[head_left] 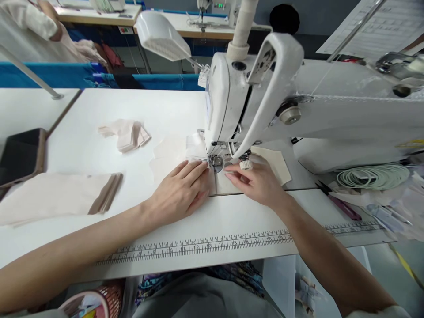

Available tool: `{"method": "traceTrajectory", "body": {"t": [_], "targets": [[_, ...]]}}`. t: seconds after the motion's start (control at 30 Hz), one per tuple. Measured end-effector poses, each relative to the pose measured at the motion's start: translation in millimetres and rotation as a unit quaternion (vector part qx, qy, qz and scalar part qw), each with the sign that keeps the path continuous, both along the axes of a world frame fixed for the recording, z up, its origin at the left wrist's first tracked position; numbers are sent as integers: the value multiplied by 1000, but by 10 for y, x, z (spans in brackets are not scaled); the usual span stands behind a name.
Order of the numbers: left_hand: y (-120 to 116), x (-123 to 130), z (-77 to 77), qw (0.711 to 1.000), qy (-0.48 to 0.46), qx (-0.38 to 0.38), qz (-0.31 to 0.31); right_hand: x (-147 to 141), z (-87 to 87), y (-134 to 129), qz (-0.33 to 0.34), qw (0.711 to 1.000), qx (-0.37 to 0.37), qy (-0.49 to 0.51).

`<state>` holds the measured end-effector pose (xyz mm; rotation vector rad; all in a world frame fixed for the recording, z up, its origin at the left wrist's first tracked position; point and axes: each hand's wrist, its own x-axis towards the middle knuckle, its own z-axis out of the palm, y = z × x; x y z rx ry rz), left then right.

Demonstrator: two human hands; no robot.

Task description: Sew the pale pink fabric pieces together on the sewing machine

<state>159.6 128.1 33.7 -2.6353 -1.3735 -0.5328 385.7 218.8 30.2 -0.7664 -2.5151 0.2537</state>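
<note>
A white sewing machine (221,101) stands over the table, its presser foot (215,161) low near the middle. My left hand (180,192) lies palm down just left of the foot, fingers together, on a pale fabric piece (170,152) that is hard to tell from the white tabletop. To the right of the foot is my right hand (253,179), its thumb and index finger close together beside the needle plate; whether anything is between them is too small to tell. A cream piece (276,163) lies beyond the right hand, partly under it.
Folded fabric stacks (56,198) and a small bundle (127,134) lie left, near a phone (23,157). Scissors (342,205), green cord (374,176) and scraps lie right. A ruler strip (198,247) lines the front edge. Another person's arm (51,17) shows at top left.
</note>
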Motion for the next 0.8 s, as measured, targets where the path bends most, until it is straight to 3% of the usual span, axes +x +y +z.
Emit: {"method": "traceTrajectory", "body": {"t": [0.13, 0.27, 0.43, 0.63, 0.8], "targets": [[-114, 34, 46, 999, -13, 22, -41, -4, 68, -118, 96, 994, -49, -31], [-130, 55, -4, 998, -3, 37, -47, -8, 90, -184, 120, 989, -37, -75], [-95, 33, -42, 998, -40, 13, -45, -4, 68, -196, 132, 985, 54, -100], [-53, 11, -13, 993, -104, -34, -52, -95, 100, -136, 181, 954, 192, -144], [-34, 3, -2, 989, -127, -53, -61, -131, 40, -128, 193, 953, 205, -114]]}}
